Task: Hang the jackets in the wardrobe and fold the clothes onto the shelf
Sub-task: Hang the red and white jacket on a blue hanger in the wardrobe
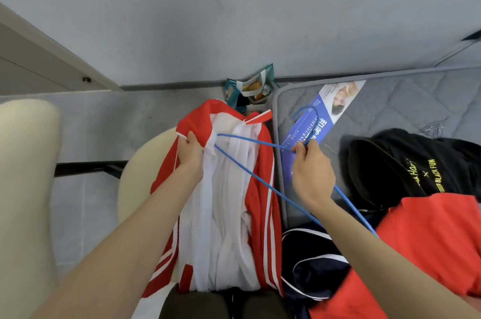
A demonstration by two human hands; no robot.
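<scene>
The left hand [191, 148] grips the red-and-white jacket [234, 214] at its collar, while the right hand [309, 170] pinches the blue hanger [354, 209].

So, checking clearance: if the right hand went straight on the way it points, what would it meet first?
Likely the blue label on the mattress, just past the right hand, which grips the blue hanger; depth is hard to judge.

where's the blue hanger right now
Head view, centre: the blue hanger is gripped at its neck by the right hand, one end tucked into the red jacket beside the left hand, its hook over the mattress.
</scene>
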